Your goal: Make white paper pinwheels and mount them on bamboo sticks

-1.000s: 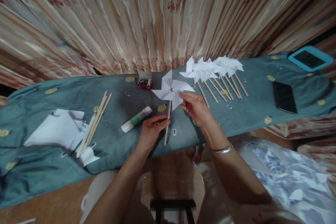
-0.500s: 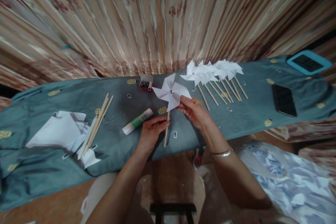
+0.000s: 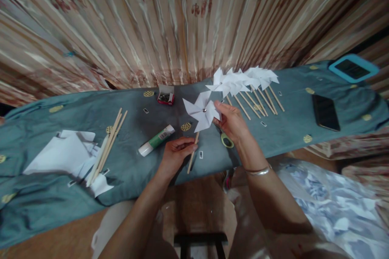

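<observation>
A white paper pinwheel [image 3: 199, 117] with a shiny metal pin at its centre is raised over the cloth, its wooden stick [image 3: 191, 162] slanting down toward me. My left hand [image 3: 176, 156] pinches that stick below the paper blades. Thumb and fingers of my right hand [image 3: 232, 121] are closed at the pinwheel's right-hand blade; the fingertips are partly hidden behind the paper. Left of my left hand lies a glue stick [image 3: 156, 141] with a green label. Under my right wrist shows a yellow-green oval ring [image 3: 227, 140], whose kind I cannot make out.
Several pinwheels [image 3: 243, 83] overlap at the back right. A small red box [image 3: 165, 96] of metal pins stands open. On the left lie folded white paper [image 3: 62, 153] and loose sticks [image 3: 109, 141]. A phone [image 3: 325, 112] and blue-framed device [image 3: 354, 68] rest right on the green cloth [image 3: 288, 129].
The pinwheel has tilted rightward, and its blades have turned about the pin. My right hand has shifted slightly right and up, and the yellow-green ring now shows beneath it.
</observation>
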Demonstrator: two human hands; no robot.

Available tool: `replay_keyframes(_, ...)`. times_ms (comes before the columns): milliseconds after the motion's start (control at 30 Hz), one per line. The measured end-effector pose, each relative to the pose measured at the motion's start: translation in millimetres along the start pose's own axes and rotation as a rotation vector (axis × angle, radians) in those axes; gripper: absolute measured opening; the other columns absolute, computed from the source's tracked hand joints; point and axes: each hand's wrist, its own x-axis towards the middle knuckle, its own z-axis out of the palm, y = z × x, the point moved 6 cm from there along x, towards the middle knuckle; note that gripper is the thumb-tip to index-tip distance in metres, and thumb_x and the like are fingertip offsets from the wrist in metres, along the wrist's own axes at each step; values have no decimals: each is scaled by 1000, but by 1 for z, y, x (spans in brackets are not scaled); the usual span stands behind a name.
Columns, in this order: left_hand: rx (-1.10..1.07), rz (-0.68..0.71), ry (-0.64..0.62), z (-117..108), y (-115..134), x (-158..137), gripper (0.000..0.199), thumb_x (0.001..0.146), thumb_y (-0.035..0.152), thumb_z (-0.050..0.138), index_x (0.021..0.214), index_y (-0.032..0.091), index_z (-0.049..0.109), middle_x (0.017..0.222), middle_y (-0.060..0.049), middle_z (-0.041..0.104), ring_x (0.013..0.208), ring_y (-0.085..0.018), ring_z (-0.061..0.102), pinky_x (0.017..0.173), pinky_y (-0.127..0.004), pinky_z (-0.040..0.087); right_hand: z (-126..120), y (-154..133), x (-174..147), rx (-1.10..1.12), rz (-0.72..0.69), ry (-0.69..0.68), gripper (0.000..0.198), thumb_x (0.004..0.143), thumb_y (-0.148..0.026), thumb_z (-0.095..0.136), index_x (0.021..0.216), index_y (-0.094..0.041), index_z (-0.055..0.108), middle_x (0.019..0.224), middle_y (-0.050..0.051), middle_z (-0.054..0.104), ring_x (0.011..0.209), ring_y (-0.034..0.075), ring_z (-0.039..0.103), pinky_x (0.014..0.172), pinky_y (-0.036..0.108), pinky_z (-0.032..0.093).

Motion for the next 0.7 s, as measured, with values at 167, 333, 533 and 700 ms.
replay_keyframes(167, 14, -1, 1, 0, 1, 0, 31, 48, 36, 89, 72, 18, 79, 70, -4, 74, 63, -15, 62, 64, -27, 49, 3, 0, -2, -11, -28, -12, 36, 49, -49, 91, 64, -23, 70, 66, -4, 72, 60, 11, 60, 59, 24, 52)
replay_keyframes(333, 12, 4, 5, 0, 2, 0, 32, 48, 36, 90, 72, 17, 79, 70, -3, 73, 63, -15, 61, 65, -27, 49, 7, 0, -4, -32, -72, -62, 36, 52, -52, 89, 64, -23, 71, 68, 0, 74, 65, 17, 66, 59, 29, 51)
replay_keyframes(533, 3, 4, 13, 1, 2, 0, 32, 47, 36, 90, 72, 18, 79, 71, -3, 74, 64, -15, 61, 64, -26, 49, 8, 2, -5, -34, -98, -84, 33, 54, -51, 89, 64, -24, 72, 68, 0, 75, 70, 19, 69, 62, 30, 52)
replay_keyframes(700, 10, 13, 18, 0, 2, 0, 32, 48, 37, 90, 72, 18, 79, 72, -4, 74, 64, -15, 62, 65, -27, 49, 7, 3, -5, -37, -99, -72, 33, 54, -51, 88, 67, -24, 73, 69, 0, 75, 76, 20, 70, 65, 31, 53)
